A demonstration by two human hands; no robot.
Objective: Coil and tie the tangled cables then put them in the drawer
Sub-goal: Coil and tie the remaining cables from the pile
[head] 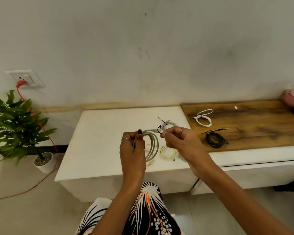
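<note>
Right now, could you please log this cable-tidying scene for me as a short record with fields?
left hand: grips the grey cable coil
right hand: pinches a black tie at the coil's top
tied already: white cable and black cable on the wooden top
waiting: cream cable on the white cabinet
drawer: shut, below the wooden top

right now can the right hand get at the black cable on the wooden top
Probably not yet: the right hand is pinching the tie on the grey cable. Once it lets go, nothing lies between it and the black cable.
</note>
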